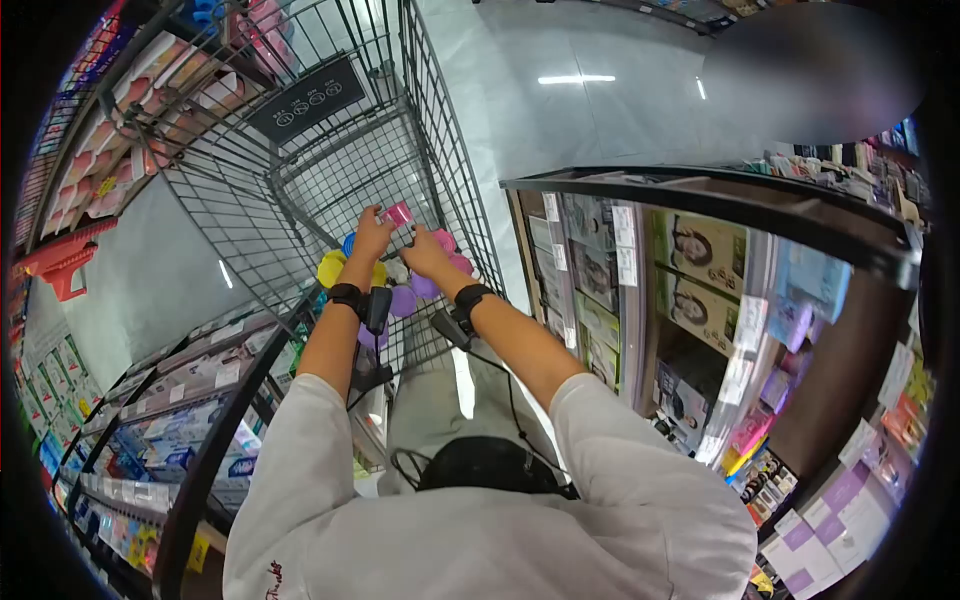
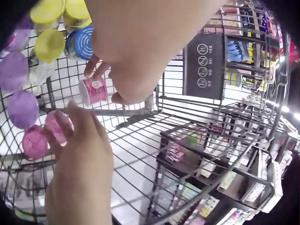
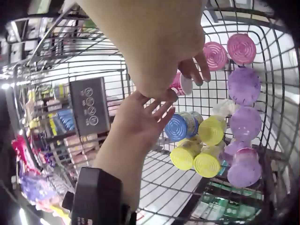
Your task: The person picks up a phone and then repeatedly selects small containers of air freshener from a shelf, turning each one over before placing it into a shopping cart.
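A pink container [image 1: 397, 214] lies tilted between the two hands over the cart. My left hand [image 1: 370, 243] is at its left, fingers spread in the right wrist view; my right hand [image 1: 430, 257] is at its lower right, fingers loosely bent. Neither hand visibly grips the container [image 2: 93, 91]; whether a fingertip touches it, I cannot tell. Below stand several lidded containers: a blue lid [image 3: 176, 127], yellow lids [image 3: 206, 165], purple lids [image 3: 244, 86] and pink lids [image 3: 241, 48]. The right wrist view partly hides the pink container [image 3: 183, 84] behind my right hand.
The wire cart [image 1: 440, 110] surrounds the hands, with a dark sign [image 1: 306, 97] on its far part. Shelves of boxed goods [image 1: 700, 260] stand at the right, and more stocked shelves [image 1: 170, 440] at the left. A red toy gun [image 1: 66, 262] hangs at the far left.
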### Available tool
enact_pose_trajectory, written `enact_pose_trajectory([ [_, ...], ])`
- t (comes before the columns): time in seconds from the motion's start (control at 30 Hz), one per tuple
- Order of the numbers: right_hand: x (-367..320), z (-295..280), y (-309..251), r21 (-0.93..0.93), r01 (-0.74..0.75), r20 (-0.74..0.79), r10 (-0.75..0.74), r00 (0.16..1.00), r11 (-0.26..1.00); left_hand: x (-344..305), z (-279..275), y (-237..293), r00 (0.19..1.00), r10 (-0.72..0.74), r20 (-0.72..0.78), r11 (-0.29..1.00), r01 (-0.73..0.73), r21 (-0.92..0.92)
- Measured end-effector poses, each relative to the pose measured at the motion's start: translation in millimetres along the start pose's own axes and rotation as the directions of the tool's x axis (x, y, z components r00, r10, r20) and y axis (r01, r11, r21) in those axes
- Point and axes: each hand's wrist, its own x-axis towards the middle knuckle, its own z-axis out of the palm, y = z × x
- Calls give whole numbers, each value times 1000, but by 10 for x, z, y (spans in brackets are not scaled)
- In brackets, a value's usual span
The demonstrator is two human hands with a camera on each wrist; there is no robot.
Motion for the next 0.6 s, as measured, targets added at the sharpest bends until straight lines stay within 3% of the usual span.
enact_pose_trajectory([
  [0.03,148,74,35,110,-34,-63,41,997,993,53,38,-31,999,36,-36,995,-33,90],
  [0.07,262,154,79,107,-39,-59,45,997,994,79,80,-64,995,72,-66,982,-59,181],
  [0.1,393,267,184,177,-2,-115,23,993,984,94,64,6,996,69,-65,982,-56,178],
  [0.17,562,312,256,238,36,-172,6,985,971,112,11,180,998,-64,26,968,55,247],
  [0.2,603,265,183,443,-125,-8,143,990,888,239,27,98,972,-163,170,979,138,153],
  [0.23,583,227,119,597,-304,182,243,953,743,350,90,-79,970,-170,173,978,144,153],
  [0.27,535,208,73,596,-311,187,249,950,740,438,165,-282,951,-170,259,984,180,-15],
  [0.3,485,169,12,688,-321,253,200,947,650,409,143,-239,928,-150,340,959,221,-178],
  [0.33,463,80,-73,767,-325,302,136,944,553,370,100,-168,934,-114,338,955,196,-221],
  [0.37,410,-18,-169,771,-310,289,128,949,557,284,61,-88,937,-99,336,958,181,-223],
  [0.43,196,-292,-414,724,-277,274,106,956,632,-65,-117,485,986,151,68,986,-145,-83],
  [0.5,-95,-602,-613,741,-268,291,64,954,616,-210,-282,717,981,178,72,983,-175,-50],
  [0.57,-306,-871,-750,818,-206,298,-89,950,537,-393,-479,1068,938,346,25,938,-347,7],
  [0.6,-434,-1049,-890,804,-189,280,-79,957,564,-574,-628,1407,932,363,9,932,-363,9],
])
